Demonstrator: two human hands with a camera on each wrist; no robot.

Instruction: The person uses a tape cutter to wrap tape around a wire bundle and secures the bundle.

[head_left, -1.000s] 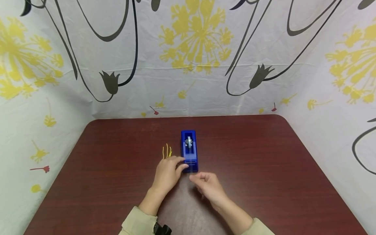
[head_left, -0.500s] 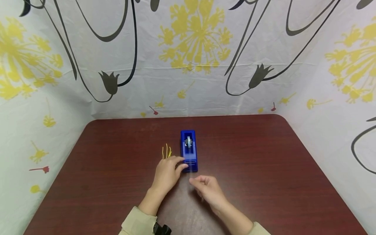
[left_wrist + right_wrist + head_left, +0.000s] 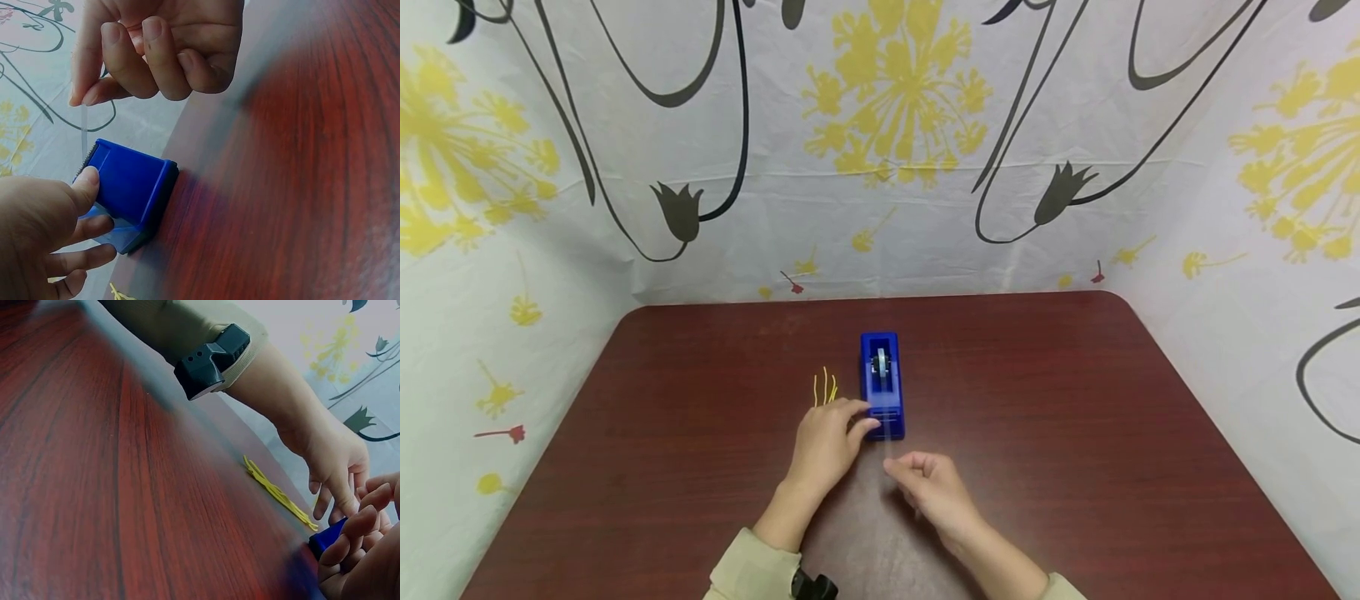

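Observation:
A blue tape dispenser stands on the table, with a small roll of clear tape in its well. My left hand holds the dispenser by its near left side, the thumb close to the toothed cutting edge. From that edge a narrow strip of tape runs taut to my right hand, which pinches its end between thumb and forefinger. The right hand's other fingers are curled in. Just beyond the left hand lies a bundle of thin yellow strands, partly hidden by that hand in the head view.
The dark red-brown wooden table extends around both hands. A white cloth printed with flowers hangs at the back and sides. A black wrist device sits on the left sleeve.
My right hand has drawn slightly toward me, and a longer piece of tape shows between it and the dispenser. The left hand and the dispenser stay in place.

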